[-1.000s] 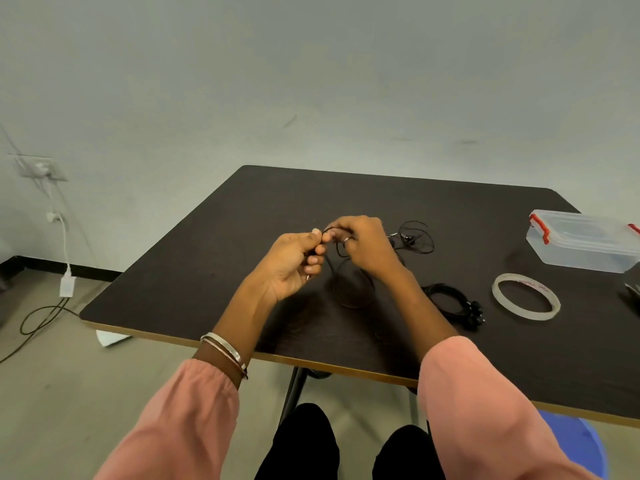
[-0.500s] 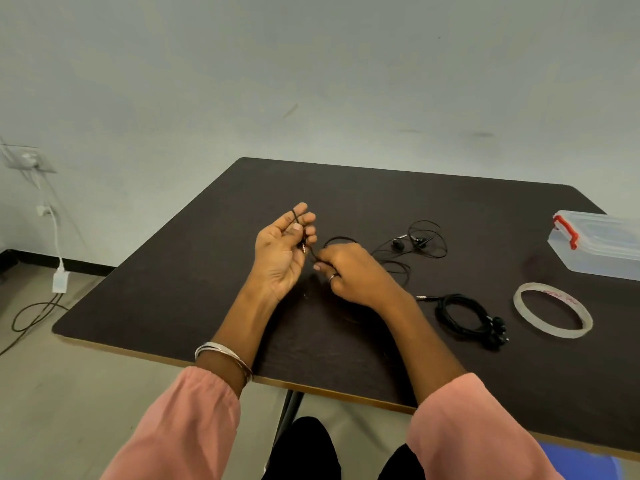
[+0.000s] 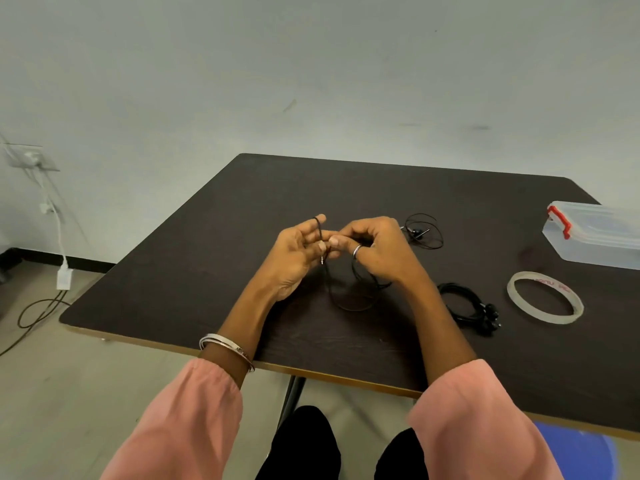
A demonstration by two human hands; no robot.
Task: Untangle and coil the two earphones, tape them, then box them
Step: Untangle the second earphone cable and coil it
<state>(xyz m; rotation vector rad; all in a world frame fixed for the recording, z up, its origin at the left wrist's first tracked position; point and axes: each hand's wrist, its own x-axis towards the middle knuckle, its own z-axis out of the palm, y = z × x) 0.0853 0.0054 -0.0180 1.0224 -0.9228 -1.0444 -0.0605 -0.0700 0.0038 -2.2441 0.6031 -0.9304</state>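
Raised above the dark surface (image 3: 214, 271), the left hand (image 3: 294, 252) has black earphone cable (image 3: 349, 299) looped over its fingers, the right hand (image 3: 377, 251) pinches it, its earbuds (image 3: 417, 232) beyond; red print on the tape roll (image 3: 545, 297) is unreadable

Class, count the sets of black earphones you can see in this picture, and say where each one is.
2. One earphone cable hangs between the left hand and right hand, trailing onto the table. A coiled earphone lies beside the tape roll.
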